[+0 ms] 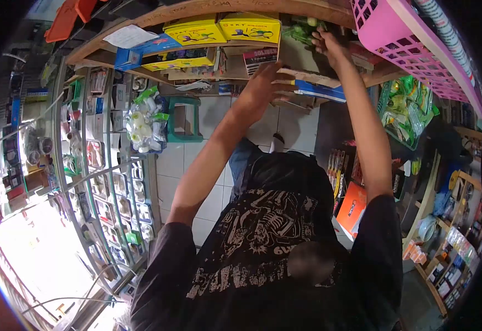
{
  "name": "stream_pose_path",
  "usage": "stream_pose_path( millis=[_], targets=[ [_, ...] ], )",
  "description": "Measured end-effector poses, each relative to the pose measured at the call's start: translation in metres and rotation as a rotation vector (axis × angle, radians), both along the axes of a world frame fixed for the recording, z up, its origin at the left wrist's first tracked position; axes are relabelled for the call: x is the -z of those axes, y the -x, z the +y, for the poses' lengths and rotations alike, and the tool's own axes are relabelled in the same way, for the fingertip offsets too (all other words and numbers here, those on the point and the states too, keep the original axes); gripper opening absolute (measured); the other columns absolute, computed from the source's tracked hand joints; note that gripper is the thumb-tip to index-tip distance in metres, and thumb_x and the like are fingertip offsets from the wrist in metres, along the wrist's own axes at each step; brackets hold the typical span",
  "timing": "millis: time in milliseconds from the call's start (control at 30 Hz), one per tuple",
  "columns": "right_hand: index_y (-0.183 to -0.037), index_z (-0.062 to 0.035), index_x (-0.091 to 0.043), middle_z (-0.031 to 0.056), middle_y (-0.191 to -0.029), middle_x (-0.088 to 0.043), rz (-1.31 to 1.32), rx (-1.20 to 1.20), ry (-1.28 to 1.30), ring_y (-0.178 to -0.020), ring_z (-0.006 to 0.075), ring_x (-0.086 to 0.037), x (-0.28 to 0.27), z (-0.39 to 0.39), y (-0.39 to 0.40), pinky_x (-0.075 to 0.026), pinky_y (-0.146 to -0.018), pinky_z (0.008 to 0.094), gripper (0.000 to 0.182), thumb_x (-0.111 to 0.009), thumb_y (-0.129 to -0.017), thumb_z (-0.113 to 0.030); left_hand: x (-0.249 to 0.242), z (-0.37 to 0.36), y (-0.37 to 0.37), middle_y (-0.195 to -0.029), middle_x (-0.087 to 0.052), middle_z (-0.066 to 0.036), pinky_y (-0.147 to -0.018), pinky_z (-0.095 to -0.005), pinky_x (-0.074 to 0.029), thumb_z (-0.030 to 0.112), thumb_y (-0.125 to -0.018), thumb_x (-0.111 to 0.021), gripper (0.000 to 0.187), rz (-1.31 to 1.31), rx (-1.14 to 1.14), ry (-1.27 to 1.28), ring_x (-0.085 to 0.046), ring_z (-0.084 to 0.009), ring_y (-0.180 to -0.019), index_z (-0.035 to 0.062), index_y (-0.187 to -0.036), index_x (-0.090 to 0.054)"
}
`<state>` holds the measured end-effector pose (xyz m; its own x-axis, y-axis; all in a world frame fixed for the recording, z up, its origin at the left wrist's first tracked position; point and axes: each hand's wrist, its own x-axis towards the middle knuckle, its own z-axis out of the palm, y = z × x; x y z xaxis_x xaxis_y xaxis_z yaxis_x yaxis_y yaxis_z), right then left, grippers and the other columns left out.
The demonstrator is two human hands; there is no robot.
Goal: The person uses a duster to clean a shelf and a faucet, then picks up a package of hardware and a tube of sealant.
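Note:
My left hand is over the front edge of the wooden shelf, beside a dark red and white box. Its fingers are spread and hold nothing. Farther right, my right hand reaches into the shelf with curled fingers on a green packet; the exact grip is small and partly hidden. Two yellow boxes stand left of the green packet. Below the shelf edge, between my arms, lies a blue box.
A pink basket hangs at the upper right, above a green basket of packets. A green stool stands on the tiled floor. Racks of packaged goods line the left side. An orange box is right of my body.

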<state>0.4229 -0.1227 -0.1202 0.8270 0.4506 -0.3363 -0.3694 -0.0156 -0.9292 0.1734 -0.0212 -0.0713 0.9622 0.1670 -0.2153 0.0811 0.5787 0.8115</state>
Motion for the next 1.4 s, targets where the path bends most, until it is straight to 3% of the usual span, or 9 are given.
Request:
stream_pose_path(
  millis=[467,600,733,800,933,1067,1200,1267,1400],
  targets=[
    [-0.119,-0.0086,-0.050,0.0024,-0.089,-0.062,-0.319,0.079,0.207,-0.055,0.0098,-0.058,0.014,0.058,-0.023,-0.040,-0.041,0.0234,0.040,-0.052,-0.095,-0.041,0.023,0.023,0.058,-0.127,-0.054,-0.016,-0.088,-0.0417,-0.047,0.042,-0.099,-0.040,0.054,-0.079,-0.062,-0.096,-0.056,-0.0308,-0.115,0.0088,-0.141,-0.034],
    [-0.102,-0.0088,-0.060,-0.0001,-0.066,-0.058,-0.616,-0.119,0.586,-0.053,0.0092,-0.054,-0.007,0.025,0.023,-0.041,-0.046,0.0255,0.037,-0.057,-0.092,-0.044,-0.001,0.015,0.058,-0.125,-0.057,-0.012,-0.087,-0.0399,-0.047,0.040,-0.099,-0.042,0.049,-0.015,-0.108,-0.048,-0.057,-0.0287,-0.112,0.0094,-0.136,-0.040],
    [-0.113,-0.0054,-0.058,0.0024,-0.084,-0.062,-0.671,-0.476,-0.110,-0.061,0.0079,-0.057,-0.034,-0.035,0.087,-0.044,-0.051,0.0239,0.028,-0.064,-0.091,-0.022,-0.031,0.015,0.047,-0.113,-0.060,-0.010,-0.086,-0.0360,-0.047,0.034,-0.098,-0.047,0.038,0.007,-0.153,-0.205,-0.060,-0.0234,-0.104,0.0087,-0.127,-0.047],
    [-0.116,-0.0057,-0.059,0.0028,-0.086,-0.063,-0.750,-0.807,0.228,-0.064,0.0075,-0.059,-0.153,-0.067,0.123,-0.045,-0.054,0.0237,0.031,-0.065,-0.090,-0.021,-0.062,0.015,0.033,-0.108,-0.061,-0.009,-0.083,-0.0334,-0.046,0.029,-0.098,-0.047,0.034,-0.037,-0.172,-0.304,-0.060,-0.0196,-0.100,0.0078,-0.125,-0.047],
    [-0.112,-0.0064,-0.062,0.0068,-0.087,-0.067,-0.594,-1.080,0.250,-0.067,0.0113,-0.062,-0.294,-0.122,0.141,-0.049,-0.062,0.0249,0.030,-0.066,-0.089,-0.025,-0.136,0.017,0.005,-0.101,-0.062,-0.008,-0.082,-0.0300,-0.046,0.019,-0.098,-0.050,0.028,-0.271,-0.192,-0.713,-0.060,-0.0145,-0.096,0.0034,-0.121,-0.049],
    [-0.109,-0.0044,-0.065,0.0049,-0.084,-0.065,-1.044,-0.563,0.127,-0.070,0.0101,-0.060,-0.365,-0.160,0.119,-0.045,-0.063,0.0242,0.025,-0.064,-0.089,-0.019,-0.232,-0.001,-0.039,-0.106,-0.062,-0.010,-0.089,-0.0315,-0.044,0.020,-0.096,-0.054,0.031,-0.542,-0.187,-0.947,-0.057,-0.0157,-0.100,-0.0003,-0.119,-0.054],
    [-0.109,-0.0061,-0.066,0.0127,-0.079,-0.067,-1.466,0.019,0.603,-0.077,0.0246,-0.066,-0.412,-0.154,0.059,-0.050,-0.070,0.0340,0.031,-0.064,-0.088,-0.029,-0.291,-0.015,-0.116,-0.105,-0.063,-0.017,-0.087,-0.0367,-0.046,0.022,-0.087,-0.062,0.031,-0.900,-0.360,-1.536,-0.062,-0.0298,-0.096,0.0017,-0.110,-0.062],
    [-0.105,-0.0055,-0.068,0.0184,-0.088,-0.068,-1.562,0.055,0.795,-0.082,0.0345,-0.066,-0.403,-0.158,0.006,-0.050,-0.077,0.0403,0.036,-0.064,-0.086,-0.035,-0.304,-0.025,-0.152,-0.102,-0.064,-0.020,-0.084,-0.0424,-0.047,0.023,-0.085,-0.064,0.032,-0.879,-0.379,-1.698,-0.060,-0.0369,-0.095,0.0021,-0.108,-0.064],
    [-0.093,-0.0063,-0.072,0.0193,-0.093,-0.068,-1.409,-0.090,1.108,-0.090,0.0361,-0.064,-0.397,-0.152,-0.010,-0.046,-0.087,0.0471,0.032,-0.067,-0.083,-0.036,-0.291,-0.043,-0.199,-0.094,-0.066,-0.021,-0.079,-0.0454,-0.049,0.029,-0.081,-0.068,0.035,-0.804,-0.488,-1.969,-0.062,-0.0389,-0.088,0.0034,-0.105,-0.067]
  ],
)
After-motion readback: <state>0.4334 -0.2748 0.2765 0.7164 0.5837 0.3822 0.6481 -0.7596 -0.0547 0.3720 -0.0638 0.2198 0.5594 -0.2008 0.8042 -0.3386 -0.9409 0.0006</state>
